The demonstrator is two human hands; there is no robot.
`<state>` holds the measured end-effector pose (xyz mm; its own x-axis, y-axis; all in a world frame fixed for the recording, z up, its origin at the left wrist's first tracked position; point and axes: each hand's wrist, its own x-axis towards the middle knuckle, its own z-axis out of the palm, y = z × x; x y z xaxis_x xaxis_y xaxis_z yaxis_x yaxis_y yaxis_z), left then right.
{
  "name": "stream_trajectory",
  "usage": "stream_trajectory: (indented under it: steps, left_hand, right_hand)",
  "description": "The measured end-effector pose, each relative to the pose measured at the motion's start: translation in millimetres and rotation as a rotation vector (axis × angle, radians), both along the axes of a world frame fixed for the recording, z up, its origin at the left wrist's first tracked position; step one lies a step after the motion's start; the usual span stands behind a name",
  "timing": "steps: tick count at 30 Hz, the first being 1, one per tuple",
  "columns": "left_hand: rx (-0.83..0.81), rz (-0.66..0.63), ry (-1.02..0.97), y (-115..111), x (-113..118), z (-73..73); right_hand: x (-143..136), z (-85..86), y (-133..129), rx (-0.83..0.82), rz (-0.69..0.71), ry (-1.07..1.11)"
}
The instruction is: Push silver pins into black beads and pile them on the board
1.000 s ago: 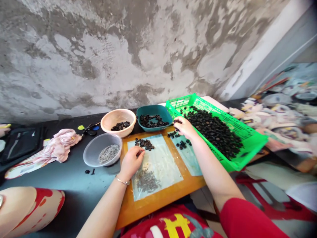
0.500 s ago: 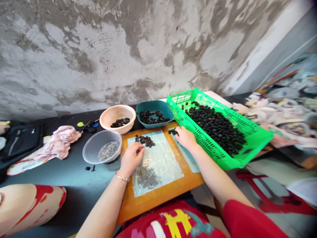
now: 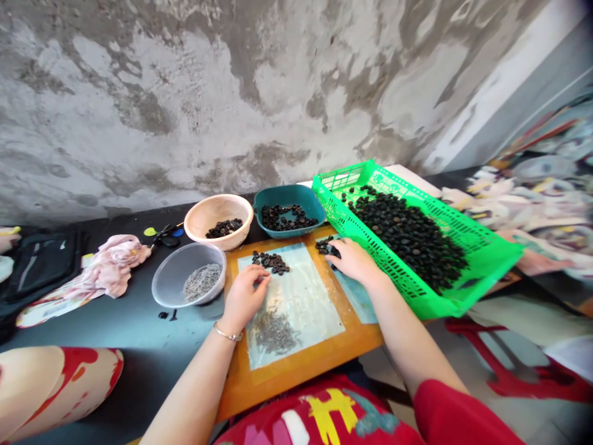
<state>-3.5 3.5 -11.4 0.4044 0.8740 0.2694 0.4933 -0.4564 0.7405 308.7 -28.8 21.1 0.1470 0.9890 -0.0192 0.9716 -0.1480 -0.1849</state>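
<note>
My left hand (image 3: 247, 295) rests over the left part of a pale sheet (image 3: 315, 303) on an orange board (image 3: 301, 374). Its thumb and index finger are pressed together; anything between them is too small to make out. Small dark round pieces (image 3: 273, 262) lie just beyond its fingertips, and a heap of thin metal pins (image 3: 275, 332) lies nearer my body. My right hand (image 3: 351, 258) is palm down with fingers slightly spread, touching another small pile of dark pieces (image 3: 326, 246) beside the green basket (image 3: 393, 287).
Behind the board stand a peach bowl (image 3: 194, 217) and a teal basin (image 3: 290, 233), both with dark pieces. A clear bowl (image 3: 162, 275) of metal pins is at the left. Farther left lie a pink cloth (image 3: 118, 262) and a black bag (image 3: 41, 262). The basket holds many dark pieces.
My right hand has shifted slightly right and its fingers have spread over the dark pieces, more of which now show. My left hand has hardly moved.
</note>
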Motion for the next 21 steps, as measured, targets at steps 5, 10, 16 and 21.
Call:
stream_trajectory:
  steps: [5, 10, 16, 21]
  left_hand:
    - [0.013, -0.005, -0.002, 0.9, 0.0, -1.4]
    - [0.037, 0.003, -0.016, 0.1, 0.9, -1.6]
    - [0.021, 0.001, -0.001, -4.9, 2.1, 3.6]
    - [-0.001, 0.021, 0.001, -6.9, 2.1, 6.5]
  right_hand:
    - [9.3, 5.3, -1.5, -0.001, 0.030, 0.052]
    - [9.0, 17.9, -6.6, 0.044, 0.048, 0.044]
    - [-28.2, 58.1, 10.6, 0.495, 0.199, 0.082]
    - [-113.4, 95.6, 85.7, 0.505, 0.583, 0.273]
